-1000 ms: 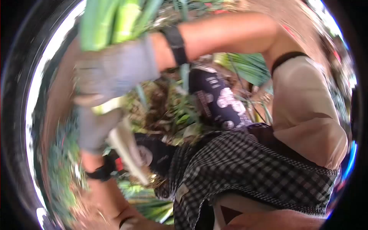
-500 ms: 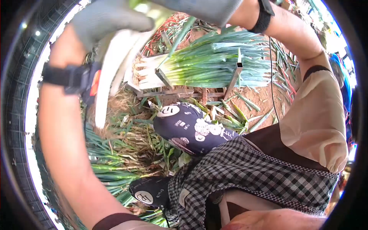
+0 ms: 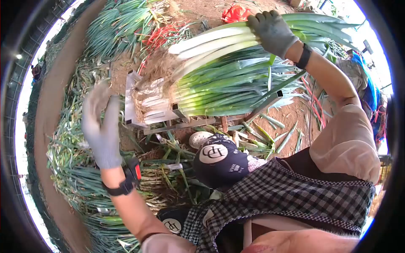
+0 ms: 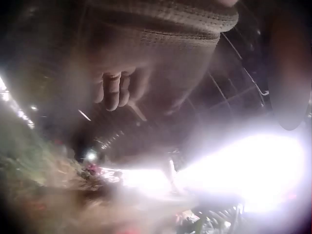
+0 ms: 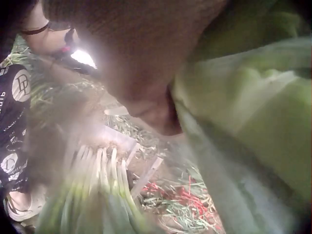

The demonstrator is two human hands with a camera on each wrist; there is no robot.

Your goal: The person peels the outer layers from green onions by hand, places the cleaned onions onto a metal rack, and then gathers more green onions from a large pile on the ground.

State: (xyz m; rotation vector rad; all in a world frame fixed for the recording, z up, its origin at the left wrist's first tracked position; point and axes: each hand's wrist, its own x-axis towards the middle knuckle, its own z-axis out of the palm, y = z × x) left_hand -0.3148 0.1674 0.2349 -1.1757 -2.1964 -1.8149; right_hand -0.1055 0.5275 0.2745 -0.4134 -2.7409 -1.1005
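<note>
My right hand (image 3: pixel 272 33), in a grey glove, grips several leeks (image 3: pixel 211 42) around the upper part of their white stalks. These leeks lie level above a pile of leeks (image 3: pixel 223 90) on a metal rack (image 3: pixel 131 97), roots to the left and green leaves to the right. In the right wrist view the leaves of the held leeks (image 5: pixel 253 112) fill the right side. My left hand (image 3: pixel 101 126), also gloved and blurred, is left of the rack with fingers extended and nothing in it. The left wrist view shows that glove (image 4: pixel 146 63) with its fingers relaxed.
Another heap of green-leaved stalks (image 3: pixel 120 29) lies at the back left. Red string (image 3: pixel 162 36) and a red bag (image 3: pixel 235 13) are on the ground behind the rack. Leaf scraps and more stalks (image 3: pixel 80 168) cover the ground at left. My knee (image 3: pixel 217 160) is close before the rack.
Both hands held the leeks at the upper left earlier. The left hand has let go and moved down, while the right hand has carried the leeks rightward over the rack.
</note>
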